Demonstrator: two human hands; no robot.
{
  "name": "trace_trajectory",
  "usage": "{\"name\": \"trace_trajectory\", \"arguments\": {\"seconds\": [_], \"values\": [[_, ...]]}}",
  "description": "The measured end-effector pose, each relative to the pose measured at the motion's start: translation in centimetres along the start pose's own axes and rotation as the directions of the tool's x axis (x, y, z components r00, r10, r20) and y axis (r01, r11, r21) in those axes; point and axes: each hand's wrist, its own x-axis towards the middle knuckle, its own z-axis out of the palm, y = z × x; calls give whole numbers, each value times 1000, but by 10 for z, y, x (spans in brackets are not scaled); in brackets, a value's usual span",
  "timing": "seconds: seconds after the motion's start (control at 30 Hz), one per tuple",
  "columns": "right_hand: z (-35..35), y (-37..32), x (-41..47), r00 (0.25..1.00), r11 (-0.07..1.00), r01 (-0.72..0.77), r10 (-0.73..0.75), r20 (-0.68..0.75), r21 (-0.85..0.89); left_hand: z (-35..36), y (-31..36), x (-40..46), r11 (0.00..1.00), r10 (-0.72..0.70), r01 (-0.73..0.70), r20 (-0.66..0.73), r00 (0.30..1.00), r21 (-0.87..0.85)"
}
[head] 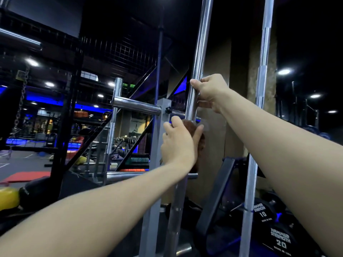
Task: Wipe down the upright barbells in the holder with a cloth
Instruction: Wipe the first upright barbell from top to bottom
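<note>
Centre frame — your right hand (207, 91) grips the barbell (199, 52) to steady it; your left hand (178, 143) clamps the brown cloth (199, 141) below to wipe.

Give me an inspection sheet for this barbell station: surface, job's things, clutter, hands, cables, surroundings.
Surface: dark gym floor with a red mat at left.
Job's things: two upright barbells; the near barbell is being handled, the far barbell is untouched. A brown cloth is wrapped round the near one. Holder base not clearly seen.
Clutter: weight plates marked 10 and 20 at lower right; a yellow ball at lower left.
Hands: right hand grips the near barbell above the cloth; left hand holds the cloth.
Cables: nothing seen; a chain hangs at left.
Surroundings: dim gym, ceiling lights, grey rack post.
</note>
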Motion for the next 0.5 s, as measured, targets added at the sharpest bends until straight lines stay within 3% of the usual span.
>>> {"name": "trace_trajectory", "arguments": {"seconds": [0.2, 0.3, 0.5], "values": [[0, 1, 7, 1000, 997, 14, -15, -19, -77, -4, 18, 49, 994, 60, -63, -32, 998, -94], [1, 3, 8, 1000, 1000, 11, -11, 4, -10, -5, 6, 34, 995, 97, -99, -76, 992, -28], [0, -3, -2, 1000, 998, 11, -12, 18, 65, -11, -14, 0, 991, 114, -116, 43, 993, 72]]}}
